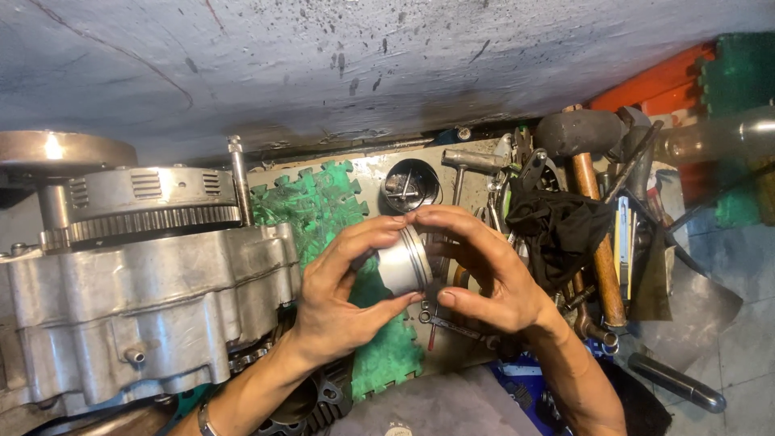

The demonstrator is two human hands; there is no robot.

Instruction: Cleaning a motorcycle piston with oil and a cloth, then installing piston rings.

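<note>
Silver piston [405, 260] sits mid-frame, lifted above the green foam mat [319, 211], pinched between both hands: left hand [339, 299] wraps it w/ thumb under and fingers over, right hand [484, 274] closes fingertips on its top rim. Grey engine case [145, 299] fills the left side, w/ toothed clutch basket [141, 206] above it. Right of centre lie a black rag [561, 226], a wooden-handled mallet [593, 194] and a small tin of parts [410, 186].
</note>
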